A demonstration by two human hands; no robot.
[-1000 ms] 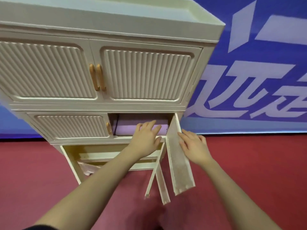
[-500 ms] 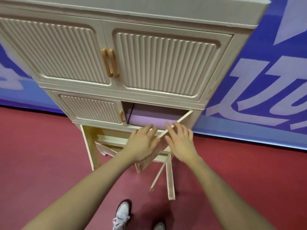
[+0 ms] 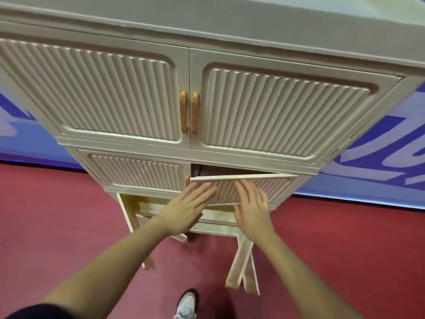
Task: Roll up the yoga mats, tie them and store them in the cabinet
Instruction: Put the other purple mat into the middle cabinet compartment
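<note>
- The cabinet is one cream unit standing on the red floor. If the push lands hard or off-centre, I judge the light frame could rock on its thin legs.
- Three ribbed doors are shut and a fourth door at the lower right stands nearly shut, its left edge still out from the frame. It may bounce back open or jam if its edge catches.
- Lower down, loose door panels hang open near the floor, number unclear. A foot could knock them.
- Two hands show. The left hand and right hand lie flat with straight fingers against the door, gripping nothing. Fingertips could get nipped at the closing gap.
- No yoga mat is visible now. I judge it sits behind that door.
</note>
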